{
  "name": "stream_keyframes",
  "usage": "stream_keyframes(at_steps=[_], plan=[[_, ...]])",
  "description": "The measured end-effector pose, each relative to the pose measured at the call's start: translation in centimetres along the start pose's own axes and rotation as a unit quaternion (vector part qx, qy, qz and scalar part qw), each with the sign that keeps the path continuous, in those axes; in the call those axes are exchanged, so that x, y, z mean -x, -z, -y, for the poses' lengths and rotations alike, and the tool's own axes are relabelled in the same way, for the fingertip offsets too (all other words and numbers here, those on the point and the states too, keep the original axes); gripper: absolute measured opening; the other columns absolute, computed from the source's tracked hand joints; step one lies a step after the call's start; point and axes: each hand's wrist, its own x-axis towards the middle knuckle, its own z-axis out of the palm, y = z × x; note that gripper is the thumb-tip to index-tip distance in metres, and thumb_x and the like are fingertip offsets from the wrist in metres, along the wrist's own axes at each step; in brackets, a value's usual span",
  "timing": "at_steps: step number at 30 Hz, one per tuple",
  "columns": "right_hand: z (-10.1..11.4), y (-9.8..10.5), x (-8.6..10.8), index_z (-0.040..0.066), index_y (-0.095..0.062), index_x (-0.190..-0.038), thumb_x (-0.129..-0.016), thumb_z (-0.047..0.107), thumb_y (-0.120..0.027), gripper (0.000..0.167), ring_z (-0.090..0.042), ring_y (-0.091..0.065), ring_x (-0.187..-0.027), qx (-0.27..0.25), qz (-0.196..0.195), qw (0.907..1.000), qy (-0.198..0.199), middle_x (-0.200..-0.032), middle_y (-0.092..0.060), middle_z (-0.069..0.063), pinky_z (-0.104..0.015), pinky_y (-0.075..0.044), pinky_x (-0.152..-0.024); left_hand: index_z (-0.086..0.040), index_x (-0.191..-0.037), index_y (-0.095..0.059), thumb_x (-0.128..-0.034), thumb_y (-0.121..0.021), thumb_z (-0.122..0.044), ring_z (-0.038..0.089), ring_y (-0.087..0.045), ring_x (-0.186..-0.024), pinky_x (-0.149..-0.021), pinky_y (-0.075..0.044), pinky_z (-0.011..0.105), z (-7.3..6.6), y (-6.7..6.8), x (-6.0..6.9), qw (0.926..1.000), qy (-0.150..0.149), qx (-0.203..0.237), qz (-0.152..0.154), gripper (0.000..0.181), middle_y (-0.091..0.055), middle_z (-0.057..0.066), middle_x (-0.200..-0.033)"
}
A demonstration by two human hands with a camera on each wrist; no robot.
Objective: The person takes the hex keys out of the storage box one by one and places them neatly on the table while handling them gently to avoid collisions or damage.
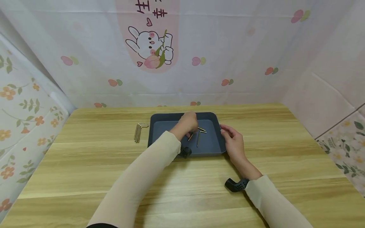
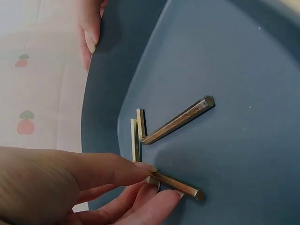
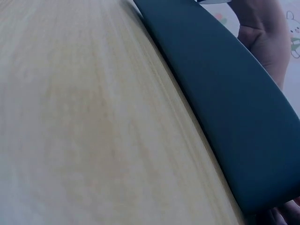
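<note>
A dark blue-grey tray (image 1: 163, 134) lies on the table with several brass-coloured hex keys in it. My left hand (image 1: 188, 122) reaches inside, and in the left wrist view its thumb and fingers pinch a hex key (image 2: 180, 184) low over the tray floor. Close by lies another L-shaped hex key (image 2: 178, 120), and one more hex key (image 2: 135, 140) is partly hidden behind the fingers. At the tray's right side, my right hand (image 1: 234, 144) holds the rim; only bits of its fingers (image 3: 281, 216) show in the right wrist view.
Left of the tray, several hex keys (image 1: 138, 132) lie side by side on the wooden table (image 1: 94, 164). A patterned cloth (image 1: 228, 47) hangs behind the table. Black wrist-worn devices sit at both wrists, the right one (image 1: 236, 185) over the table.
</note>
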Motion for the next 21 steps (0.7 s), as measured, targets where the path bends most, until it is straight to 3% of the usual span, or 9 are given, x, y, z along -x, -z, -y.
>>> stream_keyframes(at_steps=[4,10,21], plan=[[0.0,-0.1,0.0,0.006,-0.061,-0.138,-0.106,0.018,-0.053,0.035,0.002,-0.057,-0.106,-0.002,-0.001,1.0000,0.003,-0.138,-0.064,-0.013,-0.006,-0.044,-0.086,-0.007,-0.090,-0.073,-0.0943,-0.066,-0.004,0.022,-0.070,-0.065,-0.051,-0.045,0.029,0.1,0.2,-0.1,0.9998,0.002,0.011,0.016,0.008,-0.070,0.012,-0.109],[0.0,0.0,0.1,0.006,-0.061,-0.138,-0.106,0.019,-0.053,0.036,0.003,-0.057,-0.105,-0.003,0.000,1.0000,0.005,-0.138,-0.063,-0.013,-0.006,-0.044,-0.087,-0.007,-0.097,-0.077,-0.0951,-0.066,-0.005,0.022,-0.070,-0.070,-0.054,-0.051,0.028,0.1,0.5,0.1,0.9995,-0.006,0.018,0.024,0.011,-0.070,0.010,-0.117],[0.1,0.0,0.1,0.007,-0.062,-0.138,-0.106,0.019,-0.054,0.036,0.004,-0.056,-0.105,0.005,-0.003,1.0000,-0.001,-0.137,-0.064,-0.013,-0.007,-0.044,-0.086,-0.003,-0.091,-0.077,-0.0932,-0.071,-0.006,0.025,-0.072,-0.069,-0.054,-0.054,0.029,0.0,-0.3,1.1,0.9982,-0.044,0.003,-0.041,0.006,-0.073,0.011,-0.098]])
